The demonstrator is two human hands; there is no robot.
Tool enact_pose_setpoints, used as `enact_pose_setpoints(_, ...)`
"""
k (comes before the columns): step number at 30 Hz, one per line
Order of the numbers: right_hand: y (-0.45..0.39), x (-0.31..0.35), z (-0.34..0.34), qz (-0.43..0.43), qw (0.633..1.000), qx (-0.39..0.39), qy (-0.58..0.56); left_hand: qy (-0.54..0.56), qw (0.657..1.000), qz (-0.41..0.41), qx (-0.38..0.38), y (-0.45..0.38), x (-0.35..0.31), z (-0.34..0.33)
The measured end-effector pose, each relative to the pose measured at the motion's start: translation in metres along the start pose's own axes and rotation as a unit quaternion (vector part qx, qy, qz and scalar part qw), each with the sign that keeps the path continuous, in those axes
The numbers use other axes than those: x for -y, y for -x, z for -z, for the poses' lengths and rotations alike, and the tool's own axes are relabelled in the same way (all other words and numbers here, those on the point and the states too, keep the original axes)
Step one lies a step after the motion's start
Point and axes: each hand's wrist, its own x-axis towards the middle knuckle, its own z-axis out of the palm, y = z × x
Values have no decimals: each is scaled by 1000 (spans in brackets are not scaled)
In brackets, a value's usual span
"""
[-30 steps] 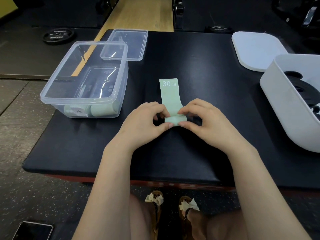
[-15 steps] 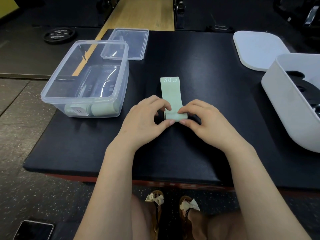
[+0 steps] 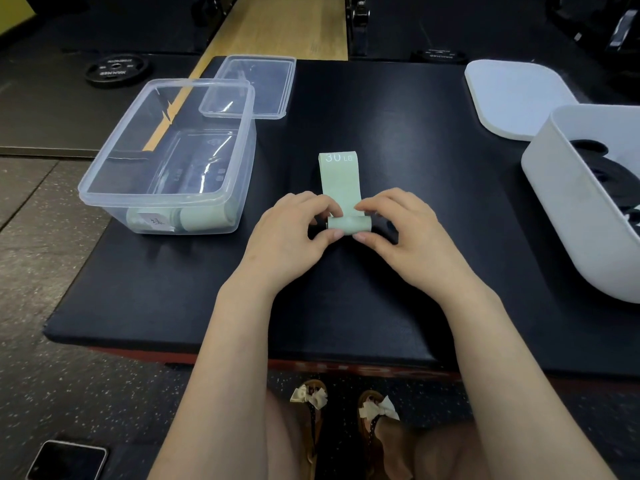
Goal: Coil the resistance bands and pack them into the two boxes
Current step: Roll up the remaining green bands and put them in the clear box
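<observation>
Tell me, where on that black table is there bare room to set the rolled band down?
Bare table lies between the clear lid and white lid, and along the near edge. Crowded: clear box at left, white bin at right.

We are seeing the white box (image 3: 568,209) cut off by the right edge, so the dark bands (image 3: 602,174) inside it are showing only in part. Left of that box, the left hand (image 3: 287,233) and right hand (image 3: 408,233) are covering both ends of the green band (image 3: 341,188)'s coil. Inside the clear box (image 3: 166,199), the label on 1 of the pale rolls (image 3: 194,220) is reading too small to tell. The phone (image 3: 65,460) is being cropped at the bottom edge.
</observation>
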Motion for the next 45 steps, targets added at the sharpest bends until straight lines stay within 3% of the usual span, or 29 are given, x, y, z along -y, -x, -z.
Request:
enact_pose_setpoints(10, 0, -1, 7, 47, 998, 20, 29, 34, 999, 9, 39, 4, 1, 4)
enact_pose_setpoints(23, 3, 6, 22, -47, 988, 135, -66, 87, 992, -34, 88, 9, -1, 7)
enact_pose_setpoints(41, 1, 6, 13, -18, 995, 77, -58, 74, 996, -6, 57, 3, 1, 2)
enact_pose_setpoints(45, 1, 5, 14, -15, 994, 90, -54, 76, 996, -30, 38, 4, 1, 5)
